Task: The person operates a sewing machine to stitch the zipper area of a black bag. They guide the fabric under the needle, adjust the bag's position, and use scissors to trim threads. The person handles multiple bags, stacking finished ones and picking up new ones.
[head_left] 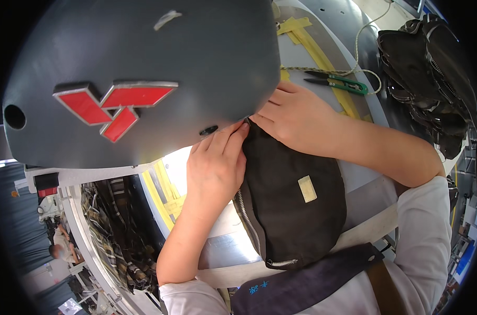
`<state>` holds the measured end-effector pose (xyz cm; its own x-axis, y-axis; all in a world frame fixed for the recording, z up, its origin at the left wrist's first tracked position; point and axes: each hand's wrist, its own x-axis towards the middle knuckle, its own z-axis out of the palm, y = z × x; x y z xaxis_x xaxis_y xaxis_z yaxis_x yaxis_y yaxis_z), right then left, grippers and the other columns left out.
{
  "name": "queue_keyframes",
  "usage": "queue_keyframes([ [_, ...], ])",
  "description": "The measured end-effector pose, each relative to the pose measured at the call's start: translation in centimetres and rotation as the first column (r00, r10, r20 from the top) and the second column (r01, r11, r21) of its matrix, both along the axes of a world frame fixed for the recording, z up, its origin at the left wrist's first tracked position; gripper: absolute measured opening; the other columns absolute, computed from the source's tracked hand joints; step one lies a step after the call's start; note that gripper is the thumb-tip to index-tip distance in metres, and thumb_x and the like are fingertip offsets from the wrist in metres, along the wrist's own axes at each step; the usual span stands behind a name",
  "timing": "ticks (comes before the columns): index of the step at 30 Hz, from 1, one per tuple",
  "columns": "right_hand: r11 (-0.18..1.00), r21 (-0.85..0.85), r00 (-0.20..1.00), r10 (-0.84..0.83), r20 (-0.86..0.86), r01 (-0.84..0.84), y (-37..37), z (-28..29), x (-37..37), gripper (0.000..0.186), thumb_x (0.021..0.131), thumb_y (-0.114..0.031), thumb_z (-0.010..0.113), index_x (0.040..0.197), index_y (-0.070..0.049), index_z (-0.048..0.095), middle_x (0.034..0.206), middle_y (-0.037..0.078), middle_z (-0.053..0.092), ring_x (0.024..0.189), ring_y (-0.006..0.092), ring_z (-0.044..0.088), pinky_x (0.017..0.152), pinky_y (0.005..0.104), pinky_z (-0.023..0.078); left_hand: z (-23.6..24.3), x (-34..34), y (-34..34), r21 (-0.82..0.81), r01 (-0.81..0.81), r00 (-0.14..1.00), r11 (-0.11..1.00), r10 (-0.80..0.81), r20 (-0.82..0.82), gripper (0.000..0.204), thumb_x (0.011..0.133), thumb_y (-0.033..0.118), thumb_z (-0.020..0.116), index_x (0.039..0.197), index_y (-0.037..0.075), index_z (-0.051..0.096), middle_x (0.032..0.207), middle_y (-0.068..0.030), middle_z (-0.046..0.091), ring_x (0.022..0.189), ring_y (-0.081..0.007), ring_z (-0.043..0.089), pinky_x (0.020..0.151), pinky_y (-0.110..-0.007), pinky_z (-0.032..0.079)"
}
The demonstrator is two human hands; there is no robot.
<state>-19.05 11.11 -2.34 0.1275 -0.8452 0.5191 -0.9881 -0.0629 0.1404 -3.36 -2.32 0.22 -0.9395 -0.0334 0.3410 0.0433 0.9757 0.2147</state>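
Head, 2 hands [215, 163] [304, 119] at cloth [285, 215], emblem [133, 96] (red), blue lettering [252, 289]

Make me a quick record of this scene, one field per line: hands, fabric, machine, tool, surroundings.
Left hand: at the far left edge of the black fabric piece, beside the machine housing
Right hand: at the fabric's far end; fingertips partly hidden, exact hold unclear
Fabric: metal zipper along the left edge, pale tape patch on top
Machine: dark grey housing, red emblem
Tool: green-handled snips, not held
Nearby: dark zippered items upper right; plaid cloth at left
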Motion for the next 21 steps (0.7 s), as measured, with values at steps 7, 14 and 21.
queue_keyframes([
  [7, 1.000, -0.015, 0.999, 0.010, 0.031, -0.010, -0.06, -0.09, -0.05, 0.009, 0.073, -0.015, 0.061, 0.074, -0.008, 0.066, 0.082, 0.001, 0.057, 0.081, 0.0161, 0.055, 0.072, 0.0294, 0.043, 0.22, 0.21, 0.28, -0.060, 0.016, 0.999, 0.998, -0.013, 0.048, 0.047, 0.067, -0.006, 0.062, 0.111, 0.008, 0.066, 0.117, -0.0073, 0.062, 0.096, -0.0283, 0.063, 0.083, -0.038, 0.051],
  [14, 1.000, -0.010, 1.000, -0.004, 0.026, 0.004, 0.07, -0.07, -0.16, 0.009, 0.073, -0.015, 0.061, 0.073, -0.008, 0.066, 0.081, 0.001, 0.057, 0.081, 0.0163, 0.056, 0.072, 0.0300, 0.043, 0.26, 0.18, 0.34, -0.099, 0.025, 0.997, 0.995, -0.017, 0.080, 0.051, 0.065, -0.006, 0.062, 0.112, 0.010, 0.067, 0.119, -0.0069, 0.060, 0.098, -0.0282, 0.061, 0.085, -0.039, 0.050],
  [21, 1.000, 0.013, 1.000, -0.011, -0.001, 0.011, 0.25, 0.19, 0.00, 0.010, 0.072, -0.016, 0.061, 0.073, -0.007, 0.066, 0.082, 0.001, 0.057, 0.081, 0.0171, 0.056, 0.074, 0.0306, 0.043, -0.02, 0.06, 0.22, 0.050, -0.008, 0.998, 0.999, 0.005, 0.055, 0.041, 0.069, -0.010, 0.060, 0.108, 0.003, 0.066, 0.117, -0.0097, 0.063, 0.098, -0.0301, 0.063, 0.085, -0.040, 0.051],
])
